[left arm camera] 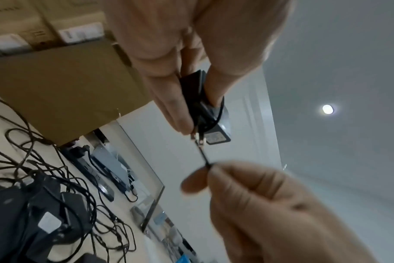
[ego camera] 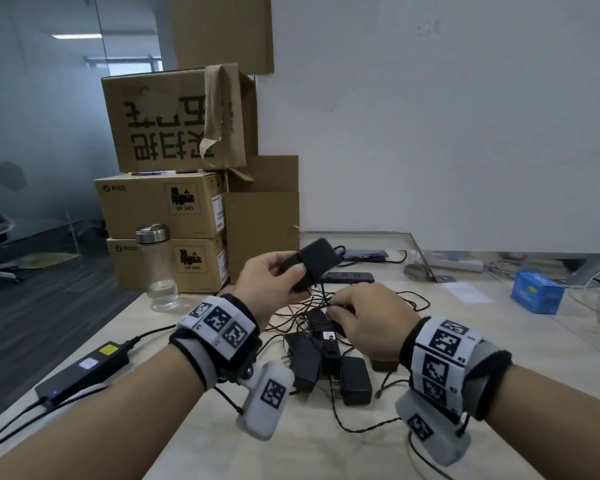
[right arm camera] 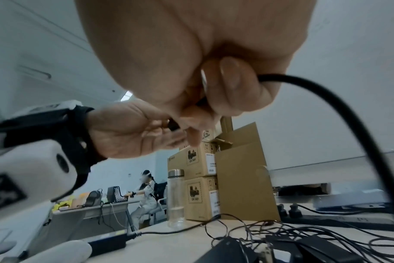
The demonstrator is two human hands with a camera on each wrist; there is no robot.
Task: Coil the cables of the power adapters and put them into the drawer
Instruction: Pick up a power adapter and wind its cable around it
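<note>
Left hand point(ego camera: 269, 282) grips adapter point(ego camera: 314, 261); right hand point(ego camera: 371, 318) pinches cable point(left arm camera: 204, 156).

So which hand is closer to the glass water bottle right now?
Left. The left hand, gripping a black adapter, is just right of the glass water bottle; the right hand, pinching the cable, is farther right.

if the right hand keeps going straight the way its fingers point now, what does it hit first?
Probably the left hand and the black adapter it holds. The right hand, pinching the cable, points forward-left toward them with only a short stretch of cable between. Depth is unclear, so it might pass below.
</note>
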